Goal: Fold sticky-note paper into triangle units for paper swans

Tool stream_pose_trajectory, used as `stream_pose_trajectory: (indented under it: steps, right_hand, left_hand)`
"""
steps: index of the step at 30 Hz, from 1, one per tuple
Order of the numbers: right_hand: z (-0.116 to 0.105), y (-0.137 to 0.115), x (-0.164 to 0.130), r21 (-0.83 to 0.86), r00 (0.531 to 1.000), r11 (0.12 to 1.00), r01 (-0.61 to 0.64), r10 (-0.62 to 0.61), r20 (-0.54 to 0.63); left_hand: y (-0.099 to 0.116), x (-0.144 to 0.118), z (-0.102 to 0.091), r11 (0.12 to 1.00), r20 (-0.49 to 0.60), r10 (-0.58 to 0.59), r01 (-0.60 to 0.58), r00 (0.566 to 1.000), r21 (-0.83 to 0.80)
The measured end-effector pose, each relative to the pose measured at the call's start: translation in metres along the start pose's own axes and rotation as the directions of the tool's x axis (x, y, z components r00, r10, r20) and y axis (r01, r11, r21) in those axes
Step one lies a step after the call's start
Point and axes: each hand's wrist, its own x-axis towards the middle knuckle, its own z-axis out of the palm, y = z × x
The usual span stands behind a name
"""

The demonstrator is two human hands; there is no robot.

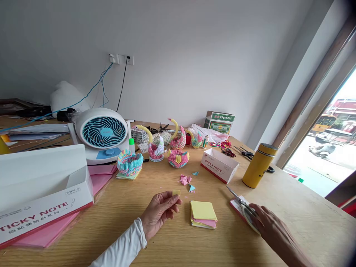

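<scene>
Currently, head view: the left hand (161,210) pinches a small yellow paper piece (176,193) between thumb and fingertip, the other fingers loosely curled. The right hand (269,221) reaches over the handles of the scissors (242,203), which point away from its fingers; cannot tell whether they grip. Just right of the left fingers, a stack of square notes (204,210) lies whole, apparently uncut stock. Beyond those fingertips, pink folded pieces (184,180) and a blue folded piece (191,188) lie loose; that folding looks done, the pinched piece's less certain. Farther past the left fingers, a long-necked paper bird (156,150) looks complete, while a neckless paper bowl (178,158) seems part-built. Judging by the few loose folds, much folding probably remains.
</scene>
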Motion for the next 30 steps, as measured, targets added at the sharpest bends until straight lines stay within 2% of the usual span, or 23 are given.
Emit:
stream_pose_trajectory:
  steps: [2, 4, 6, 7, 9, 10, 11, 12, 15, 18, 20, 22, 27, 30]
  right_hand:
    - [-0.004, 0.003, 0.005, 0.038, 0.999, 0.998, -0.044, 0.044, 0.015]
    - [-0.015, 0.0, 0.009, 0.13, 0.987, 0.979, -0.158, 0.157, 0.017]
    - [-0.03, -0.015, 0.011, 0.342, 0.958, 0.895, -0.285, 0.279, 0.069]
    - [-0.037, -0.027, 0.012, 0.494, 0.943, 0.804, -0.332, 0.296, 0.152]
    - [-0.05, -0.059, 0.014, 0.78, 0.936, 0.523, -0.345, 0.258, 0.241]
    - [-0.054, -0.076, 0.014, 0.829, 0.923, 0.409, -0.38, 0.221, 0.314]
    - [-0.056, -0.094, 0.015, 0.839, 0.908, 0.348, -0.419, 0.151, 0.391]
    - [-0.056, -0.111, 0.015, 0.838, 0.903, 0.342, -0.426, 0.105, 0.416]
    - [-0.052, -0.148, 0.019, 0.794, 0.894, 0.485, -0.367, -0.054, 0.446]
    - [-0.05, -0.168, 0.025, 0.708, 0.872, 0.653, -0.269, -0.147, 0.467]
    - [-0.053, -0.175, 0.028, 0.654, 0.845, 0.711, -0.257, -0.163, 0.51]
    - [-0.058, -0.18, 0.031, 0.62, 0.826, 0.738, -0.267, -0.157, 0.542]
    - [-0.066, -0.19, 0.038, 0.614, 0.826, 0.749, -0.25, -0.166, 0.539]
    - [-0.067, -0.193, 0.041, 0.627, 0.852, 0.746, -0.226, -0.161, 0.498]
  left_hand:
    - [0.001, -0.001, 0.001, 1.0, -0.003, -0.001, 0.001, 1.0, -0.001]
    - [0.002, -0.002, 0.002, 1.0, 0.004, 0.009, -0.009, 1.0, 0.007]
    - [0.002, -0.003, 0.003, 0.999, 0.021, 0.02, -0.021, 1.0, 0.032]
    - [0.001, -0.003, 0.003, 0.999, 0.031, 0.024, -0.025, 0.999, 0.048]
    - [0.001, -0.004, 0.004, 0.997, 0.044, 0.028, -0.031, 0.999, 0.077]
    - [0.0, -0.004, 0.005, 0.995, 0.046, 0.029, -0.033, 0.998, 0.089]
    - [0.0, -0.005, 0.006, 0.994, 0.047, 0.031, -0.036, 0.998, 0.099]
    - [0.0, -0.005, 0.006, 0.993, 0.047, 0.033, -0.038, 0.998, 0.108]
    - [0.0, -0.006, 0.007, 0.989, 0.05, 0.035, -0.041, 0.998, 0.142]
    - [0.0, -0.008, 0.008, 0.983, 0.072, 0.03, -0.042, 0.997, 0.18]
    - [0.0, -0.009, 0.008, 0.978, 0.082, 0.024, -0.04, 0.996, 0.204]
    - [0.001, -0.011, 0.009, 0.973, 0.081, 0.019, -0.037, 0.997, 0.229]
    - [0.003, -0.013, 0.011, 0.962, 0.1, 0.024, -0.05, 0.995, 0.267]
    - [0.003, -0.012, 0.01, 0.96, 0.094, 0.025, -0.05, 0.995, 0.277]
